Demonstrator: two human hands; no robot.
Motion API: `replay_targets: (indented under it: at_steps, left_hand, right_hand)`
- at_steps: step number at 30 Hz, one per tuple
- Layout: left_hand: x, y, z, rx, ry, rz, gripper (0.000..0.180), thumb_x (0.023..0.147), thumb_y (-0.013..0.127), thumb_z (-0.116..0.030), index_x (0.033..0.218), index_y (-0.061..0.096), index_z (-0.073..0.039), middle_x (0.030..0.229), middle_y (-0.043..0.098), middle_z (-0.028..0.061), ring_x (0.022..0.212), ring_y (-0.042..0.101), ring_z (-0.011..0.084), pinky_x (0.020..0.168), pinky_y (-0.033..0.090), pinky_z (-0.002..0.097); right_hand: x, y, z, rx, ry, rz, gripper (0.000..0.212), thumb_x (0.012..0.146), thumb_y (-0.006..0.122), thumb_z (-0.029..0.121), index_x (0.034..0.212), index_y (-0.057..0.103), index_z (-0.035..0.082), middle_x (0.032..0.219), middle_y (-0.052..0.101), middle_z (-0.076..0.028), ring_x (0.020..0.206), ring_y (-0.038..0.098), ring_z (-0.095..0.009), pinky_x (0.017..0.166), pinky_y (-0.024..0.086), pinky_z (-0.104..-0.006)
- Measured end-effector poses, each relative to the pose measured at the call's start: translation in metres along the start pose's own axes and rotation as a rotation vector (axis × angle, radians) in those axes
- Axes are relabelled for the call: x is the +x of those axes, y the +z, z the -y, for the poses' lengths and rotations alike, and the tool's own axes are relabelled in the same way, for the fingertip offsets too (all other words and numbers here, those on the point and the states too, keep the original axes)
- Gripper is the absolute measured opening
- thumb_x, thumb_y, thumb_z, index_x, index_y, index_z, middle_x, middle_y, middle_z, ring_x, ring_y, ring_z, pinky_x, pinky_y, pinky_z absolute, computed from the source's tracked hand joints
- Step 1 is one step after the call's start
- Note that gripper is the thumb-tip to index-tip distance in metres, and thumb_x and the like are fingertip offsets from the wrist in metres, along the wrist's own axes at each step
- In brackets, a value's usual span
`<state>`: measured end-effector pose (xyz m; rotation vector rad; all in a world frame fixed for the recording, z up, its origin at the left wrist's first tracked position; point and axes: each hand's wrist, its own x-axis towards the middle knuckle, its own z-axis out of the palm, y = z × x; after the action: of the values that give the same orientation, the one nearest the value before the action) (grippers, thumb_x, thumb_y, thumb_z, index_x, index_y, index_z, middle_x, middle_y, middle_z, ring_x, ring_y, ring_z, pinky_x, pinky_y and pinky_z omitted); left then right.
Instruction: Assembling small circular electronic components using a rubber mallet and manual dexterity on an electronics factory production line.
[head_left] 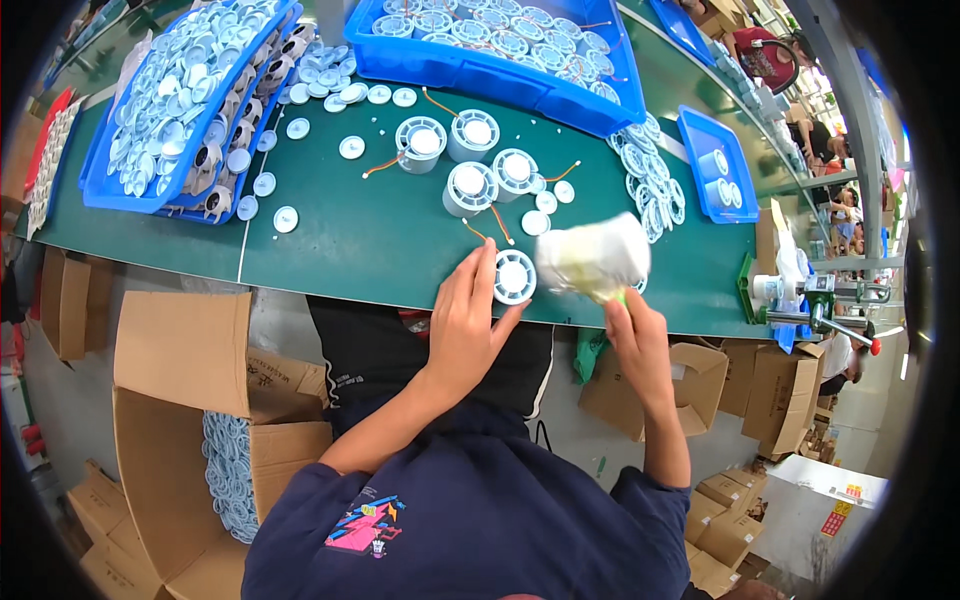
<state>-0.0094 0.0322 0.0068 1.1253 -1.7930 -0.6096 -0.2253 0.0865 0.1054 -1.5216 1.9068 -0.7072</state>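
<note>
Near the table's front edge stands a small round light-blue fan housing (515, 277) with a white centre and a slotted ring. My left hand (468, 310) braces it, fingers along its left side and thumb below. My right hand (637, 335) grips the greenish handle of a mallet (597, 255), whose bulky head is wrapped in white and blurred by motion. The mallet head hangs just right of the housing. Behind it stand several similar housings (469, 188) with orange wires. Among them lie loose light-blue discs (535, 222).
A blue bin (480, 76) of housings stands at the back. Stacked blue trays (180, 198) of discs fill the left. Rings (650, 170) are heaped right, beside a small blue tray (728, 211). A metal clamp (820, 300) sits at the right edge. An open carton (165, 470) stands below.
</note>
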Motion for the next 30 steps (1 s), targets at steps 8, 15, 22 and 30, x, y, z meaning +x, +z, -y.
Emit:
replay_targets:
  at_steps: [8, 15, 22, 30]
  left_hand:
    - [-0.004, 0.000, 0.011, -0.117, -0.039, -0.063, 0.094, 0.076, 0.086, -0.007, 0.154, 0.035, 0.008, 0.128, 0.066, 0.0172, 0.114, 0.064, 0.0361, 0.096, 0.049, 0.0457]
    - [-0.013, 0.010, 0.019, -0.007, 0.006, -0.120, 0.092, 0.080, 0.081, -0.012, 0.155, 0.031, 0.010, 0.129, 0.068, 0.0195, 0.119, 0.063, 0.0373, 0.106, 0.039, 0.0479]
    - [-0.025, 0.005, 0.008, -0.114, -0.108, -0.049, 0.099, 0.076, 0.089, -0.015, 0.154, 0.034, 0.007, 0.128, 0.070, 0.0138, 0.117, 0.063, 0.0334, 0.105, 0.042, 0.0458]
    - [-0.019, 0.000, 0.012, -0.084, -0.040, -0.031, 0.086, 0.078, 0.088, -0.015, 0.148, 0.043, 0.003, 0.130, 0.071, 0.0117, 0.116, 0.064, 0.0304, 0.105, 0.041, 0.0448]
  right_hand:
    - [-0.041, 0.012, -0.006, -0.322, -0.523, -0.142, 0.052, 0.075, 0.076, -0.001, 0.125, 0.065, -0.006, 0.080, 0.064, -0.015, 0.061, 0.062, -0.029, 0.055, 0.050, -0.0373]
    - [-0.015, 0.008, 0.062, -0.583, -0.626, 0.052, 0.061, 0.083, 0.083, 0.025, 0.136, 0.063, 0.001, 0.079, 0.055, -0.008, 0.061, 0.059, -0.024, 0.054, 0.047, -0.0383]
    - [0.011, -0.007, 0.083, -0.387, -0.366, 0.028, 0.040, 0.097, 0.072, 0.027, 0.129, 0.064, 0.004, 0.095, 0.071, -0.016, 0.072, 0.067, -0.038, 0.060, 0.050, -0.0459]
    - [0.001, -0.010, 0.030, -0.075, 0.085, -0.058, 0.022, 0.105, 0.061, 0.017, 0.113, 0.065, -0.003, 0.082, 0.067, -0.019, 0.067, 0.060, -0.029, 0.066, 0.048, -0.0371]
